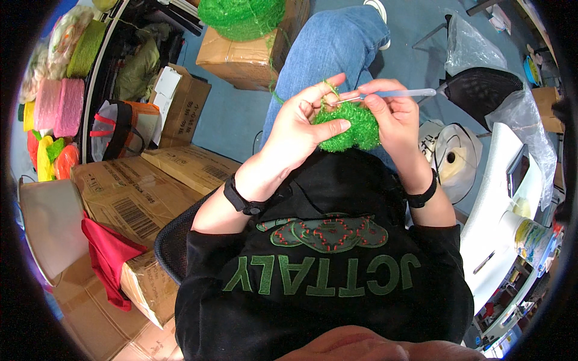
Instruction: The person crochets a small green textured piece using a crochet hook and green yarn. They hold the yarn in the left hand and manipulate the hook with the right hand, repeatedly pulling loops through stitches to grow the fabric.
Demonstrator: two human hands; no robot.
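Between my hands is a fuzzy bright green crocheted piece (347,128) with rounded lobes, held over my lap. My left hand (311,113) pinches its left side, thumb lying across the front. A strand of green yarn (332,88) runs over the raised left index finger. In my right hand (393,106) is a crochet hook (402,93) with a pale translucent handle pointing right. Its metal tip reaches the top edge of the green piece, close to the left fingers. Whether the tip sits inside a loop is too small to tell.
A large bundle of green yarn (241,18) rests on a cardboard box (235,58) ahead, its strand trailing toward my left hand. More cardboard boxes (131,189) and a grey bin (52,225) stand at left. To the right are a white table (485,252) and a black mesh chair (483,90).
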